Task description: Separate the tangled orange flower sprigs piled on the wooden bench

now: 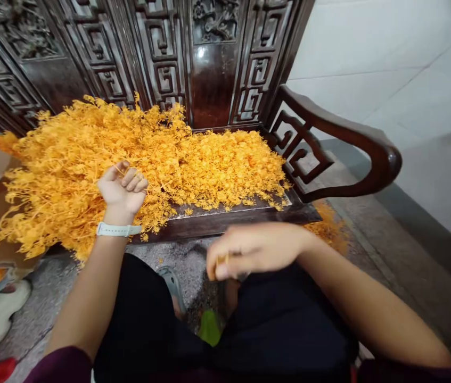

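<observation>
Two heaps of orange plastic cover the bench (233, 215) in the head view: branched sprigs (61, 159) at left, loose florets (233, 165) at right. The left hand (122, 187) is closed on a sprig in the sprig heap. The right hand (249, 250), blurred over the lap, pinches a small orange piece. Judging by the heaps, many sprigs remain unstripped.

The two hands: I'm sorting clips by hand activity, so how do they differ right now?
The left hand is raised on the orange sprig pile, curled around stems; the right hand hangs low over the lap, blurred, pinching a small orange piece. Only the left wrist wears a white band. Both are bare.
</observation>
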{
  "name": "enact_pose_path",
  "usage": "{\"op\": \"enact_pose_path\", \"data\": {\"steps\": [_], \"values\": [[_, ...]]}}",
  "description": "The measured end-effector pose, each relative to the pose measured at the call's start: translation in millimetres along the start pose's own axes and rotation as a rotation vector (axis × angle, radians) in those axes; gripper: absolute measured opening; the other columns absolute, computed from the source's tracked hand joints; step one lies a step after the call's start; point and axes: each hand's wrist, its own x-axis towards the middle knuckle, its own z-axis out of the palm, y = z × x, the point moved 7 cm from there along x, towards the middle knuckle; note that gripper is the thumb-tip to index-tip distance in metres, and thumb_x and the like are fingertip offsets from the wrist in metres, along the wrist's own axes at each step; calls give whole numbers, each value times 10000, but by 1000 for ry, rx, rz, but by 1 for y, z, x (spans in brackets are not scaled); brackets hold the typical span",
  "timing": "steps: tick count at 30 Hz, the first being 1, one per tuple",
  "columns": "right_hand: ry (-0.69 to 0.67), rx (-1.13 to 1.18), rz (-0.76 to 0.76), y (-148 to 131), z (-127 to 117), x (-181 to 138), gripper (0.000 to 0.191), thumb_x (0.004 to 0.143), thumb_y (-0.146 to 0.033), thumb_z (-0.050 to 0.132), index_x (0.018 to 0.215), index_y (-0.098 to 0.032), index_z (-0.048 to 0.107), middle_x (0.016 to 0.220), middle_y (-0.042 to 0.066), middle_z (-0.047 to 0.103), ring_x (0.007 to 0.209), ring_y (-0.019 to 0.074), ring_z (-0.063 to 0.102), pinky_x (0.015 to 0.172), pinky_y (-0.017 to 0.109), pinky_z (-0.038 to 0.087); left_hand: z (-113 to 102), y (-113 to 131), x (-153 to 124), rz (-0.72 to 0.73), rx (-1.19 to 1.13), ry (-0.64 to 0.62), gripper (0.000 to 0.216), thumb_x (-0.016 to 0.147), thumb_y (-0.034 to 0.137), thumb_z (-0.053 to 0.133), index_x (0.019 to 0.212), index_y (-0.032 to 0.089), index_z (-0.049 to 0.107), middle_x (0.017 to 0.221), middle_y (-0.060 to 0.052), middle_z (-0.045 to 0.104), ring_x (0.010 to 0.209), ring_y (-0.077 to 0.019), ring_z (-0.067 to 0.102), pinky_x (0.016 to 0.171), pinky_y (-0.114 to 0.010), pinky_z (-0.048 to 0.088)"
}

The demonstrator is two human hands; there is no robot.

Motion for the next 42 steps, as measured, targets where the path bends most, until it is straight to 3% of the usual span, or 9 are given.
{"op": "enact_pose_path", "data": {"steps": [5, 7, 9, 19, 25, 30, 36, 39, 42], "values": [[1347, 90, -41, 38, -124, -65, 370, 899, -311, 703, 1243, -231, 592, 1227, 84, 635, 1018, 182, 610, 860, 322, 511, 13, -16, -4, -93, 5, -142, 240, 1003, 217, 458, 804, 162, 581, 526, 58, 365, 419, -82, 398, 454, -210, 358], [1618, 55, -4, 56, -144, -89, 254, 883, -253, 664, 1124, -215, 593, 1141, 70, 629, 959, 168, 582, 856, 321, 490, 19, -28, -4, -113, 31, -168, 311, 1031, 248, 409, 822, 151, 619, 573, 5, 494, 500, -116, 523, 522, -233, 478], [1627, 10, 39, 65, -154, -94, 135, 902, -254, 615, 1027, -210, 592, 1026, 51, 623, 898, 162, 560, 830, 317, 475, 25, -43, -6, -140, 31, -162, 385, 1058, 300, 378, 848, 144, 661, 699, -77, 647, 666, -178, 663, 643, -304, 587], [798, -340, 12, 38, -96, -14, 337, 963, -503, 653, 1094, -193, 670, 1039, 54, 684, 924, 174, 609, 872, 331, 476, 63, -84, -36, -226, -105, -198, 408, 1063, 404, 459, 918, 139, 732, 1012, -157, 786, 1094, -256, 748, 927, -385, 631], [723, -115, 15, 37, -92, -11, 362, 960, -530, 638, 807, -205, 594, 674, -34, 549, 632, 119, 491, 652, 281, 418, 71, -71, -41, -145, -50, -282, 263, 1007, 325, 561, 910, 142, 724, 1030, -158, 784, 1105, -263, 743, 950, -401, 622], [897, 62, -200, -12, -81, -53, 255, 981, -427, 638, 859, -205, 653, 751, -2, 605, 704, 125, 562, 724, 305, 454, 66, -59, -47, -69, 264, -392, 84, 915, 161, 673, 958, 130, 738, 985, -127, 760, 849, -201, 753, 765, -290, 623], [1365, 34, -490, -68, -70, -162, 201, 981, -375, 667, 852, -232, 610, 787, -23, 565, 681, 98, 540, 689, 291, 418, 82, -72, -116, -473, 748, -948, 416, 803, 74, 784, 1204, 183, 780, 1198, -192, 744, 782, -241, 720, 725, -312, 590], [1735, -10, -596, -54, -62, -258, 269, 948, -511, 681, 862, -276, 579, 726, -37, 507, 654, 118, 502, 658, 300, 409, 94, -72, -149, -554, 845, -1078, 460, 792, 139, 810, 1249, 172, 779, 1185, -213, 735, 808, -271, 704, 724, -315, 574], [2025, 20, -361, 11, -37, -331, 481, 1045, -655, 361, 865, -276, 597, 690, -6, 511, 671, 123, 500, 657, 282, 410, 101, -78, -164, -550, 963, -1097, 519, 796, 242, 825, 1301, 143, 761, 1223, -242, 713, 828, -286, 695, 754, -328, 572]]}}
